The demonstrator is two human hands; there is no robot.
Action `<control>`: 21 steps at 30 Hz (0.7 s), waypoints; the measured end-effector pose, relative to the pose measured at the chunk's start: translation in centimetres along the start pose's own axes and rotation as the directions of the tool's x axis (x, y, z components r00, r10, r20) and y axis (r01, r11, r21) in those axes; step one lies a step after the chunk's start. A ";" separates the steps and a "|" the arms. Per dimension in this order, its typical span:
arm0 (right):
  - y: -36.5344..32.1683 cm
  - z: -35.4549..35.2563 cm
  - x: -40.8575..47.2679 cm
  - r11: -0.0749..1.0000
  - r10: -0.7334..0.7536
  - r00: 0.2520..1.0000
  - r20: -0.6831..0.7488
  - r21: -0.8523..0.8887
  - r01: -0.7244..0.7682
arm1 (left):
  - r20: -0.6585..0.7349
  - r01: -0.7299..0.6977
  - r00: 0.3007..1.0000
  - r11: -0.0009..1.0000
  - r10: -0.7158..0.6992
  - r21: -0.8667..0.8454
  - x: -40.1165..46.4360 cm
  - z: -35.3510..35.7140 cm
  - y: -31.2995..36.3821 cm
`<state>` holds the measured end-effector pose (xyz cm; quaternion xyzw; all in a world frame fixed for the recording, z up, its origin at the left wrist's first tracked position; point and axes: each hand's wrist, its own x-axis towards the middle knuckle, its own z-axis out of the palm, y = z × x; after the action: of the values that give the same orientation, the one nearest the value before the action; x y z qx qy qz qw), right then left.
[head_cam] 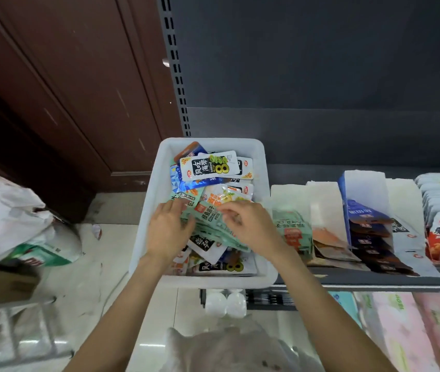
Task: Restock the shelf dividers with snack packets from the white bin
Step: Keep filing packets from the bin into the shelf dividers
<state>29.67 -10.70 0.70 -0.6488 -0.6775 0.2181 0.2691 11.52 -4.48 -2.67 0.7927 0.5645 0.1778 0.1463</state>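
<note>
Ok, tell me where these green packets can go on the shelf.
Leftmost divider, beside the white bin, holds few green packets; its back is bare. Next divider is also bare behind. Blue divider and far-right row are crowded.

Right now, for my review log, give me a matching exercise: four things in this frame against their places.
Things:
1. white bin
2. mint-green packets
3. dark blue packets
4. white plastic bag

Places:
A. on the floor, far left
B. under both hands
C. left end of the shelf
D. in a shelf divider, right of the bin

Pairs: 1-C, 2-B, 3-D, 4-A
</note>
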 end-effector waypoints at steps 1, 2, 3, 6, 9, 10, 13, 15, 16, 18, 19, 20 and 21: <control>0.1 1.6 1.0 0.998 0.044 0.993 0.106 -0.042 -0.040 | 0.051 -0.016 0.999 0.999 0.015 0.035 0.1 0.3 -0.7; 0.2 3.0 1.9 0.991 0.093 0.978 0.187 -0.109 -0.073 | 0.091 -0.043 0.995 0.997 0.037 0.060 0.2 0.6 -1.2; 0.4 4.2 2.5 0.979 0.138 0.962 0.234 -0.180 -0.097 | 0.122 -0.066 0.991 0.995 0.057 0.076 0.3 0.8 -1.6; 0.8 6.0 3.3 0.938 0.214 0.947 0.241 -0.321 -0.130 | 0.186 -0.085 0.980 0.991 0.065 0.102 0.5 1.4 -2.1; 1.1 5.7 2.4 0.938 0.228 0.942 0.246 -0.315 -0.145 | 0.198 -0.088 0.978 0.986 0.059 0.141 0.6 1.5 -2.4; 1.0 5.3 1.9 0.946 0.224 0.939 0.261 -0.288 -0.146 | 0.195 -0.080 0.979 0.987 0.052 0.138 0.7 1.3 -2.4; 0.2 3.1 0.9 0.962 0.203 0.973 0.113 -0.207 -0.177 | 0.113 0.021 0.994 0.990 -0.006 -0.136 0.4 0.5 -1.7; -0.3 1.3 0.4 0.957 0.289 0.945 -0.152 0.037 -0.286 | 0.136 0.140 0.987 0.853 -0.081 -0.503 0.4 -0.7 -0.4; -0.6 0.4 0.1 0.912 0.375 0.902 -0.215 0.258 -0.317 | 0.208 0.212 0.973 0.729 -0.097 -0.651 0.5 -1.6 0.5; -1.2 -1.0 -0.5 0.716 0.493 0.855 -0.162 0.634 -0.293 | 0.378 0.336 0.925 0.546 -0.038 -0.767 0.7 -2.7 2.1; -1.5 -1.5 -0.8 0.635 0.507 0.854 -0.120 0.721 -0.276 | 0.420 0.349 0.908 0.531 0.015 -0.772 0.7 -3.0 2.7; -1.7 -2.0 -1.0 0.588 0.507 0.857 -0.094 0.764 -0.264 | 0.433 0.334 0.899 0.535 0.066 -0.776 0.8 -3.1 3.2; -1.9 -2.5 -1.4 0.569 0.508 0.857 -0.088 0.781 -0.257 | 0.424 0.301 0.899 0.552 0.107 -0.777 0.8 -3.1 3.7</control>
<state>29.86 -12.30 3.68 -0.6381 -0.3183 0.4268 0.5562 13.45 -4.84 1.82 0.6145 0.4119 0.2364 0.6300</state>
